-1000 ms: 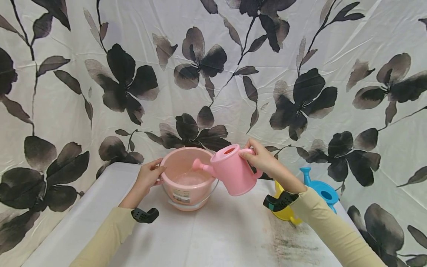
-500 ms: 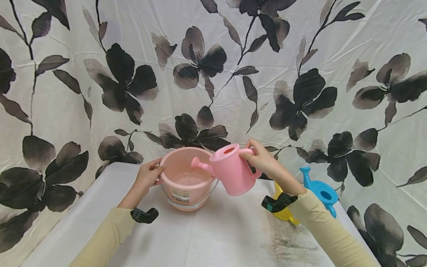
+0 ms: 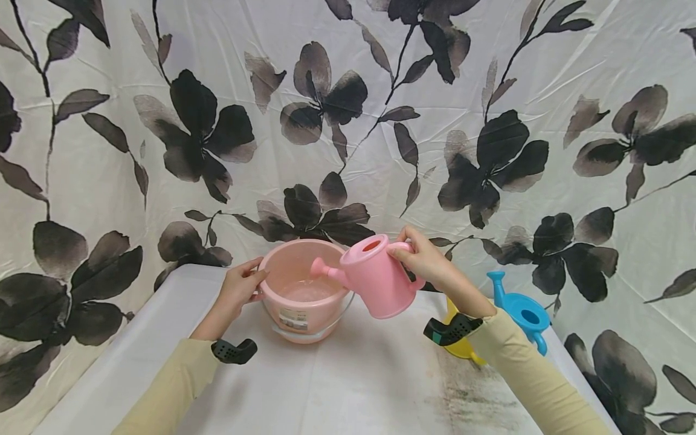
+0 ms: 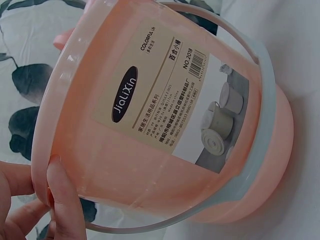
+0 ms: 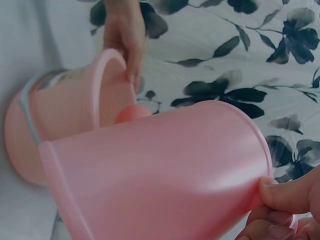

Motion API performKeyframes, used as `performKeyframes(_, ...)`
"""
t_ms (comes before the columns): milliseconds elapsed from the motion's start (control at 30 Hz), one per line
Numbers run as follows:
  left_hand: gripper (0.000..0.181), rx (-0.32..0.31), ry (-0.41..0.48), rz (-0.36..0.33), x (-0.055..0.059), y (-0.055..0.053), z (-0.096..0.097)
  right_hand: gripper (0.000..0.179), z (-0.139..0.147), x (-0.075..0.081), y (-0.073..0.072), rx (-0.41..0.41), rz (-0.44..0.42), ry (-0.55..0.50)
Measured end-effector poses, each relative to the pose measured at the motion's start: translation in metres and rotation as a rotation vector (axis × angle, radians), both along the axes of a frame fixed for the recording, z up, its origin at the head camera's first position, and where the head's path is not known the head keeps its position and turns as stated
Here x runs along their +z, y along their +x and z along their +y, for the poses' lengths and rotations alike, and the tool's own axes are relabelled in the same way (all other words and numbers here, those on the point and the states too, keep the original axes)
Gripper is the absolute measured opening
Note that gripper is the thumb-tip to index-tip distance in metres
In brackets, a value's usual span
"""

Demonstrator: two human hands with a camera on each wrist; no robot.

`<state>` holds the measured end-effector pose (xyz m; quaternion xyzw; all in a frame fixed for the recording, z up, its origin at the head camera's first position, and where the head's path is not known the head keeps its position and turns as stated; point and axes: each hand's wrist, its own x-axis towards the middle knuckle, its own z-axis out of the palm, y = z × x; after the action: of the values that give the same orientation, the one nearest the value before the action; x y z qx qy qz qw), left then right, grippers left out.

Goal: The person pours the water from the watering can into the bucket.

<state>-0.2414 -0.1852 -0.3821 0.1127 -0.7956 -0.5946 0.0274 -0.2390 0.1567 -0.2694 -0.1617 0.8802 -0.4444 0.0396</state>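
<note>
A pale pink bucket [image 3: 321,314] with a printed label and a grey-white bail stands on the white table. My left hand [image 3: 237,290] holds its rim at the left side, thumb on the outer wall in the left wrist view. Clear, rippled water shows at the bucket's bottom. My right hand [image 3: 426,260] grips the handle of a pink watering can [image 3: 377,281], its thumb against the can's upper edge. The can is raised and tipped left, its spout [image 3: 328,270] reaching over the bucket's right rim. In the right wrist view the can [image 5: 165,170] hides part of the bucket.
A blue watering can [image 3: 524,314] stands at the table's right side. Beside it a yellow object [image 3: 464,349] is partly hidden by the right forearm. Brownish stains mark the white tabletop [image 3: 337,386] nearby. Flower-printed cloth [image 3: 391,181] hangs behind the table.
Hands, bucket and pink watering can hold nearly the same pose. The whole scene has shifted very slightly left in the head view, and the water surface in the bucket looks more rippled.
</note>
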Motion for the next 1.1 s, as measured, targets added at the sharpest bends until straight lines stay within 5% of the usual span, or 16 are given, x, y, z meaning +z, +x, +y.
performKeyframes(1100, 0.055, -0.007, 0.012, 0.000, -0.0004, 0.0008, -0.0005, 0.015, -0.0060, 0.0040, -0.0038, 0.020, -0.007, 0.026)
